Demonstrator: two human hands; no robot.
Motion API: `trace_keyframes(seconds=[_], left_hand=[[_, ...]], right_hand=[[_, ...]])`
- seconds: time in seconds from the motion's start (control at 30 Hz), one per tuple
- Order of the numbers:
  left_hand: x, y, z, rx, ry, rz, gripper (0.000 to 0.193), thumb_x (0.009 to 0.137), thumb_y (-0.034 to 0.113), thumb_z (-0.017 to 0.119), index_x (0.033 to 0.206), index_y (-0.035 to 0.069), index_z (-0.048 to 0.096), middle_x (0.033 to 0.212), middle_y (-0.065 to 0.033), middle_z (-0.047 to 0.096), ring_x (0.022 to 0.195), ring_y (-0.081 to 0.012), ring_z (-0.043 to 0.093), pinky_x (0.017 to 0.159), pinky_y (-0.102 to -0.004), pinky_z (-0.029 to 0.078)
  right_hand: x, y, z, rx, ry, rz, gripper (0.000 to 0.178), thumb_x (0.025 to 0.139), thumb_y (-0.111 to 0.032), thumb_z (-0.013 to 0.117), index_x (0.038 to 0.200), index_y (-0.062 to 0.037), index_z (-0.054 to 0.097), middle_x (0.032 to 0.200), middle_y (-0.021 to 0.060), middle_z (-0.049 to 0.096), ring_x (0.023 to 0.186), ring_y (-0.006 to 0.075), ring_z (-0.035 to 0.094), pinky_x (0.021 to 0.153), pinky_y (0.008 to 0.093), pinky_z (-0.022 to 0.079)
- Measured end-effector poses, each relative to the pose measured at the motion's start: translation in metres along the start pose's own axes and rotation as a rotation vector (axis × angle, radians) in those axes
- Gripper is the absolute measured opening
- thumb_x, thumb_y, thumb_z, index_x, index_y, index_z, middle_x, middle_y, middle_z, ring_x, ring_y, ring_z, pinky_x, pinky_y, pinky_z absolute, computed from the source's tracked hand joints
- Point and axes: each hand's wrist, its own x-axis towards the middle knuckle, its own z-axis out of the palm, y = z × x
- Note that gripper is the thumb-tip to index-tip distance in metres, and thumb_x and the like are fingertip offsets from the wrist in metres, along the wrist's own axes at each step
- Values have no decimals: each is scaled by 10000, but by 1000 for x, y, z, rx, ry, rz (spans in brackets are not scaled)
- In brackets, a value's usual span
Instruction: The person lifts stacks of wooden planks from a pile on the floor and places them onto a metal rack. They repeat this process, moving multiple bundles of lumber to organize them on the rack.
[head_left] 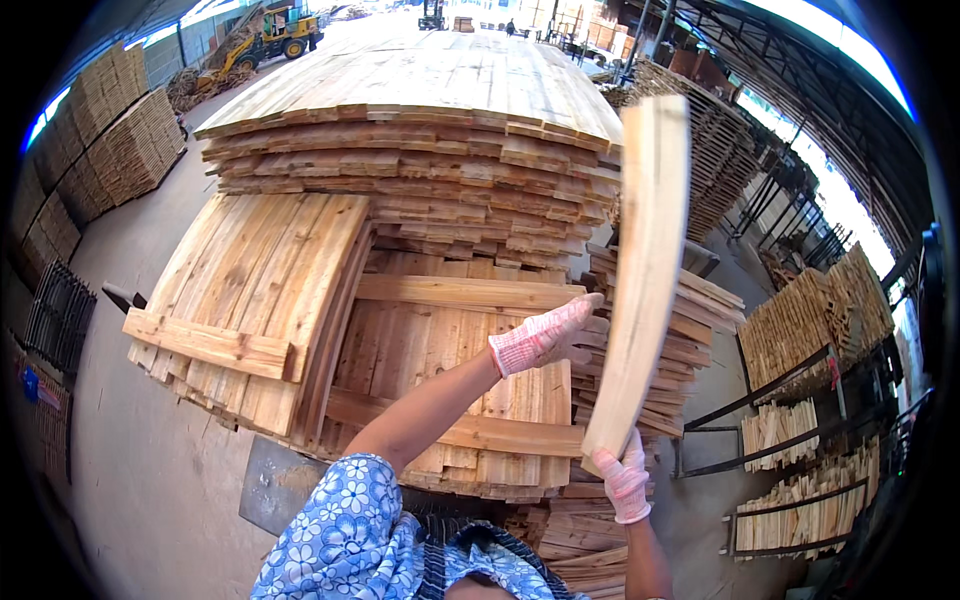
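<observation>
A long pale wooden board [645, 260] stands up at a slant on the right, its far end raised. My right hand [626, 480], in a pink-and-white knitted glove, is closed round the board's near end. My left hand [545, 337], gloved alike, reaches out with fingers stretched beside the board's left edge; whether the fingertips touch it I cannot tell. Below lies a low stack of planks [470, 370], crossed by a far batten [470, 291] and a near batten [480, 434]. On its left rests a higher layer of planks [255, 260] with a short crosspiece [205, 343].
Behind rises a tall stack of boards [400, 150]. Loose boards [690, 330] lie in a pile to the right, near metal racks [800, 440] of wood. More stacks [120, 150] stand at far left, and a yellow loader [285, 38] at the back. Grey floor [150, 400] shows at left.
</observation>
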Motion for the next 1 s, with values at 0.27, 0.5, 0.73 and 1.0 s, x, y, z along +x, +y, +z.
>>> trace_keyframes(seconds=[0.27, 0.5, 0.73, 1.0], left_hand=[[-173, 76, 2, -311, 587, 273, 664, 840, 422, 813, 1305, 7, 584, 1152, -180, 705, 1072, -323, 705, 994, -487, 580], [-270, 147, 3, -283, 997, 637, 459, 928, 340, 756, 1213, 7, 617, 1027, -144, 700, 937, -263, 700, 842, -419, 611], [-404, 247, -13, 189, 1379, 249, 914, 942, 496, 721, 1576, 35, 250, 1488, -257, 480, 1311, -357, 559, 1088, -486, 522], [-502, 244, -35, 954, 1081, 112, 757, 945, 447, 712, 1548, 95, 419, 1505, -212, 493, 1427, -353, 463, 1201, -483, 396]], right_hand=[[65, -102, 130, -671, -693, -29, 1055, 851, -429, 777, 1644, -80, 177, 1467, 216, 484, 1348, 362, 519, 1140, 428, 417], [85, -154, 289, -686, -770, -305, 1041, 861, -327, 807, 1672, -195, 167, 1376, 232, 475, 1293, 411, 541, 1115, 458, 451], [154, -194, 407, -459, -1010, -327, 954, 828, -229, 824, 1634, -130, 325, 1511, 133, 484, 1354, 248, 498, 1141, 374, 416], [292, -196, 544, -1232, -889, -699, 830, 824, -261, 807, 1570, -248, 443, 1389, 217, 494, 1284, 399, 548, 1107, 449, 457]])
